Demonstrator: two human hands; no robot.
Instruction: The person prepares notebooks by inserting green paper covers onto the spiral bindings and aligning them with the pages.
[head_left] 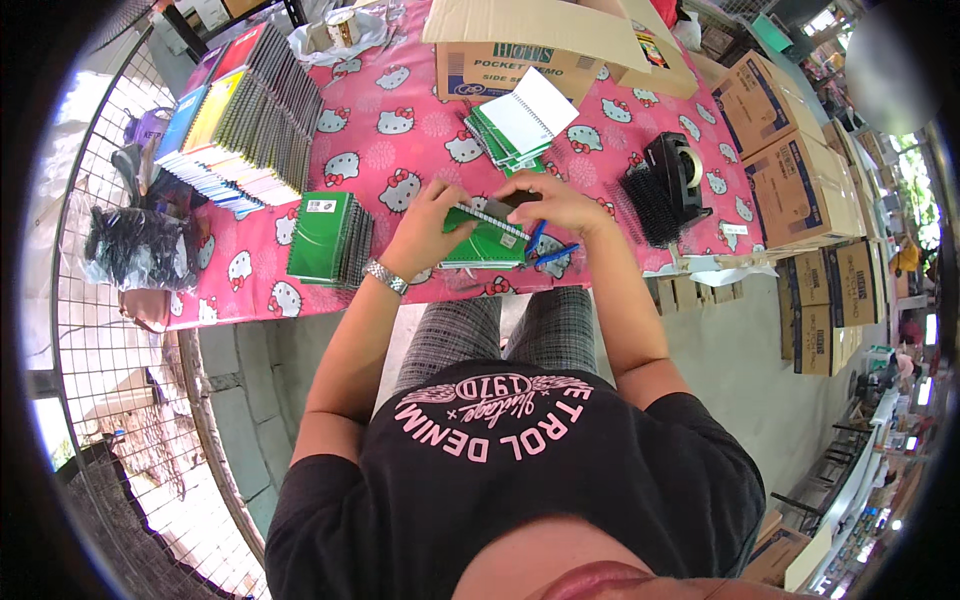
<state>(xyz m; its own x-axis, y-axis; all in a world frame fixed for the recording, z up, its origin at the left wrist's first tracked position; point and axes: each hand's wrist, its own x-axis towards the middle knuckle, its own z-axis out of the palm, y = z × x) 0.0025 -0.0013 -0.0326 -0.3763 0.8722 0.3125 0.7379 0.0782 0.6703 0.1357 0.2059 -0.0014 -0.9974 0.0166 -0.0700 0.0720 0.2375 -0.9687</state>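
A green spiral notebook (495, 246) lies near the table's front edge, its wire coil along the far side. My left hand (436, 226) is closed on the coil's left part, thumb over the cover. At the right end of the coil, my right hand (556, 203) pinches with bent fingers. A small grey piece shows between the hands, too partly hidden to name. Just below my right palm is a blue-handled tool (553, 257) that looks like pliers; its head is hidden. Left of my left wrist stands a stack of green notebooks (322, 238).
Beyond my hands lie more notebooks, one with white pages open (530, 112). A tape dispenser (680, 178) and black wire coils (645, 205) sit at right. Tall coloured notebook stacks (245, 125) stand at left. An open carton (510, 62) is at the back, stacked cartons (785, 185) at far right.
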